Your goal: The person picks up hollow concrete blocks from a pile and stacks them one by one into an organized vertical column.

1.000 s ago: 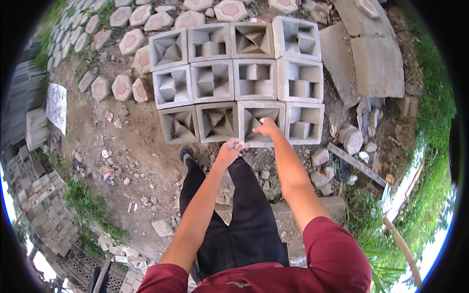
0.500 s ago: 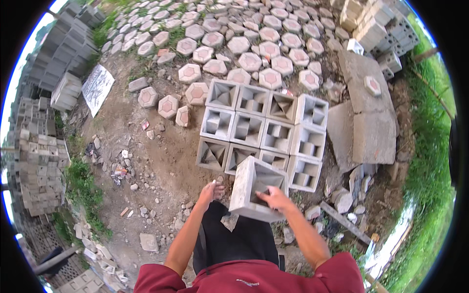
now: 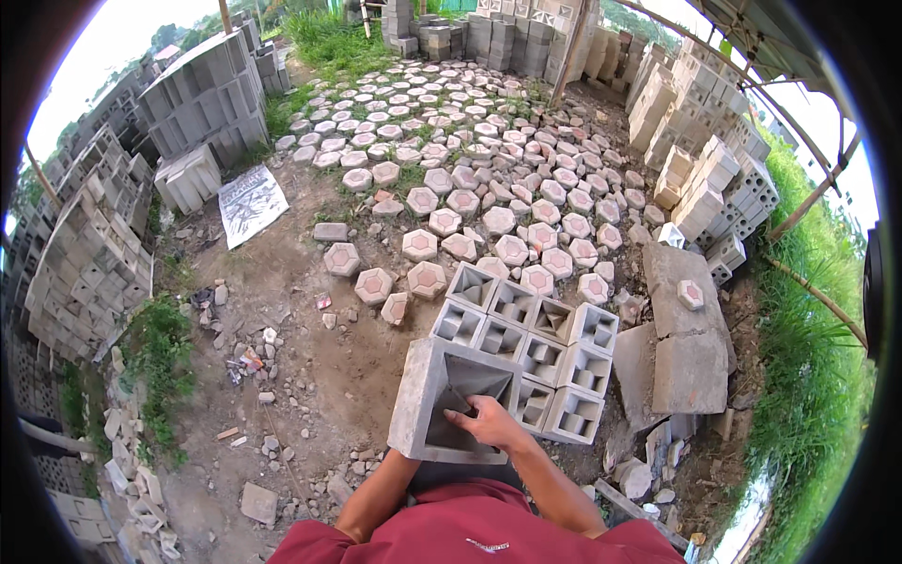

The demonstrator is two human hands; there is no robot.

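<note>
A grey concrete ventilation block (image 3: 411,399), square with a hollow patterned face, is lifted in front of me. My right hand (image 3: 486,421) reaches into its opening and grips the inner ribs. My left hand goes behind the block's lower left side; only the left wrist and forearm (image 3: 387,491) show, and the fingers are hidden. Just beyond the held block, several similar ventilation blocks (image 3: 542,362) lie close together in rows on the ground, open faces up.
Hexagonal paving stones (image 3: 443,222) spread over the ground ahead. Broken concrete slabs (image 3: 691,371) lie at the right, beside grass. Stacked grey blocks (image 3: 211,99) stand at the far left near a printed sheet (image 3: 252,205). Rubble (image 3: 258,503) is scattered at the near left.
The held block has moved left and tilted more toward me. My left hand, earlier apart from it, is now behind its lower side. The view has tipped upward, showing more distant ground.
</note>
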